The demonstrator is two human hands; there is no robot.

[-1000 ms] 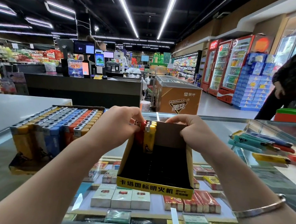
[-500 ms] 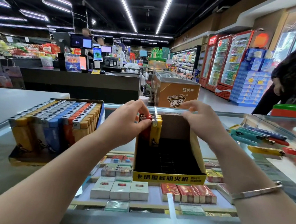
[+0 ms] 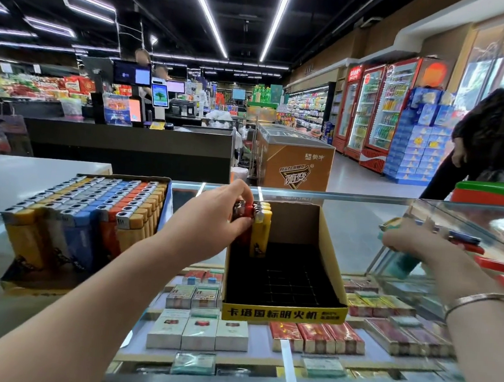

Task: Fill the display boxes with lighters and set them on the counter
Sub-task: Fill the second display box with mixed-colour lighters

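A yellow display box (image 3: 281, 314) stands on the glass counter (image 3: 358, 228), its black grid mostly bare. A few lighters stand in its back left corner, a yellow lighter (image 3: 260, 236) in front. My left hand (image 3: 213, 221) pinches the top of a red lighter (image 3: 245, 212) standing there. My right hand (image 3: 414, 241) is off to the right over the loose lighters (image 3: 465, 240), blurred, and grips a teal lighter (image 3: 400, 264) that hangs tilted below the fingers. A second box (image 3: 85, 218), packed with several rows of lighters, sits to the left.
Cigarette packs (image 3: 199, 333) lie on the shelf under the glass. More red lighters (image 3: 499, 264) lie at the right edge. A white countertop (image 3: 22, 180) adjoins on the left. A person in dark clothes (image 3: 493, 139) bends at the far right, beyond the counter.
My right hand left the box's back edge and swung right to the loose lighters, taking hold of a teal one. My left hand stays at the lighters in the box's corner.
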